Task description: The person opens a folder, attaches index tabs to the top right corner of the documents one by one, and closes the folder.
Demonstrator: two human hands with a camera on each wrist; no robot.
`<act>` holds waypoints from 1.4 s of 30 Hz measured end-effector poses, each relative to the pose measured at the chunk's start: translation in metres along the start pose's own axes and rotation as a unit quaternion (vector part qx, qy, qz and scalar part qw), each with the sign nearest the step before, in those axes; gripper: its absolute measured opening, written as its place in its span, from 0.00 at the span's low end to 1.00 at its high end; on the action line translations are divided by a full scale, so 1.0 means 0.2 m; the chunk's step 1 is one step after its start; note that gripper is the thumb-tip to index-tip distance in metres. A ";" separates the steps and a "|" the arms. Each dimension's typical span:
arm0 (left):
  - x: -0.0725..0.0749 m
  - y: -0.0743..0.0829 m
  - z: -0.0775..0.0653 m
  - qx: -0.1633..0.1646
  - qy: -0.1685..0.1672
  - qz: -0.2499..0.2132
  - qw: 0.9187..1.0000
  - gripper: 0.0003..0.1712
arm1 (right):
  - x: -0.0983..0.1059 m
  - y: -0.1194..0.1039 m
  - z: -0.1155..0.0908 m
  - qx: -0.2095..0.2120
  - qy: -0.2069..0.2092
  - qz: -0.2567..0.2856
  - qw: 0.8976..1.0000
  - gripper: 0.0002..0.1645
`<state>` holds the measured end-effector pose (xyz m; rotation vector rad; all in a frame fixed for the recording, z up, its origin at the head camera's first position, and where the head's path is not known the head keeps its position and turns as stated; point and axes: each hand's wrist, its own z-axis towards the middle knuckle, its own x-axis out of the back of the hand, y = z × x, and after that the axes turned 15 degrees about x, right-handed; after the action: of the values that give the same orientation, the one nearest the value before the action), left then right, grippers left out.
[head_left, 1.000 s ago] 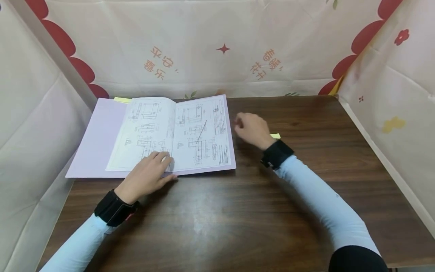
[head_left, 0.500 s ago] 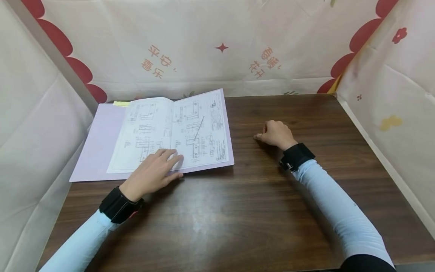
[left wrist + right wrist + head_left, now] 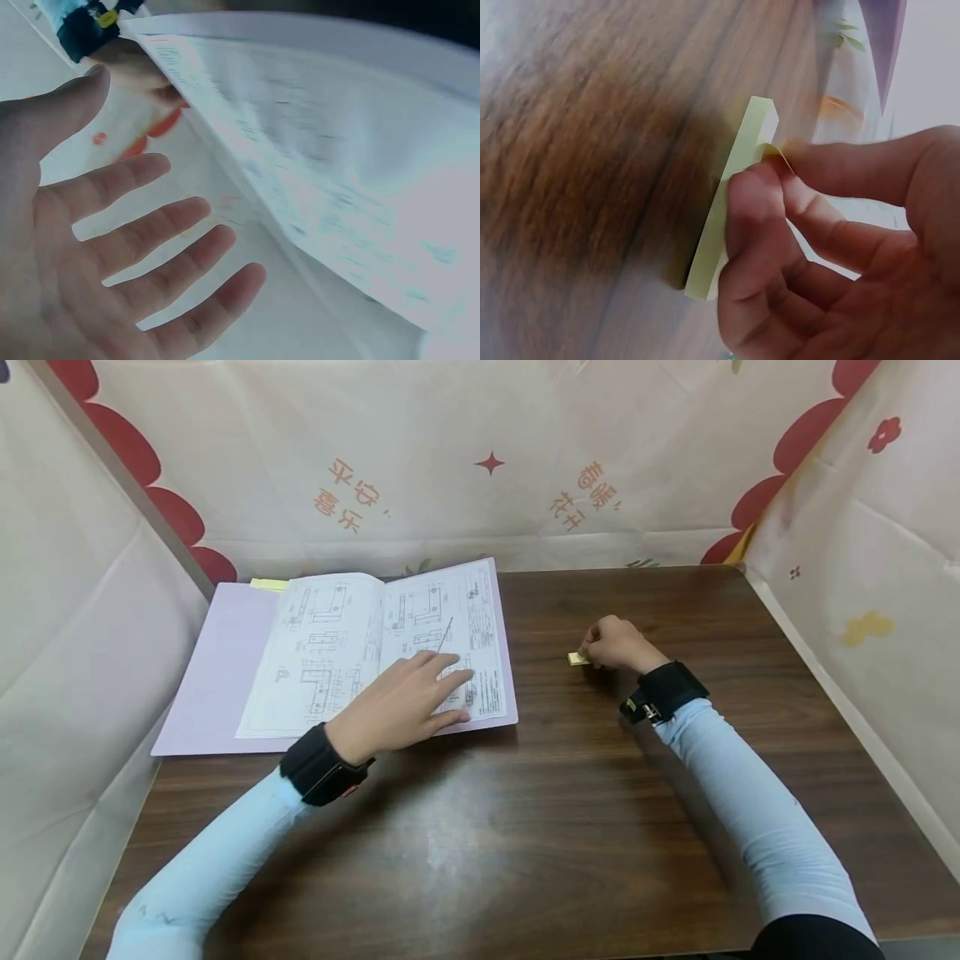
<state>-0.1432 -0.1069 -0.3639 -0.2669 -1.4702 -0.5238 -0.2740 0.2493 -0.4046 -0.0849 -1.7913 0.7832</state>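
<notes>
Our left grip, fingers spread and holding nothing, now reaches farther right than a moment ago, over the right-hand page of the open lilac folder. Our right grip is farther from the folder and pinches a lifted sheet edge of the yellow sticky pad, which sits right of the folder, apart from it, at the desk. We judge that the work has passed from the pages to peeling a sheet. Beyond, a yellow slip shows at the folder's far edge.

cloth backdrop | 平安喜乐, apparently 春暖花开 || drawing pages | print too small to read
</notes>
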 end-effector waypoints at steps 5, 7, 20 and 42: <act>0.03 0.13 0.18 -0.037 -0.016 0.032 0.999 0.32 | 0.01 0.00 -0.01 -0.013 0.024 -0.002 1.000 0.12; 0.02 0.17 0.25 -0.051 -0.025 0.045 0.997 0.32 | 0.01 0.01 0.00 -0.019 0.029 -0.002 0.999 0.12; -0.22 0.38 0.69 -0.062 -0.160 0.133 0.976 0.42 | -0.01 0.04 0.01 -0.060 0.041 0.082 0.994 0.15; -0.32 0.43 0.79 -0.026 -0.210 0.154 0.965 0.46 | 0.01 0.11 0.00 -0.084 0.030 0.238 0.967 0.21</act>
<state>-0.2401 0.0531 -0.3990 -0.6681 -1.7835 -0.2605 -0.2813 0.2676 -0.4150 -0.6640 -1.7965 0.9498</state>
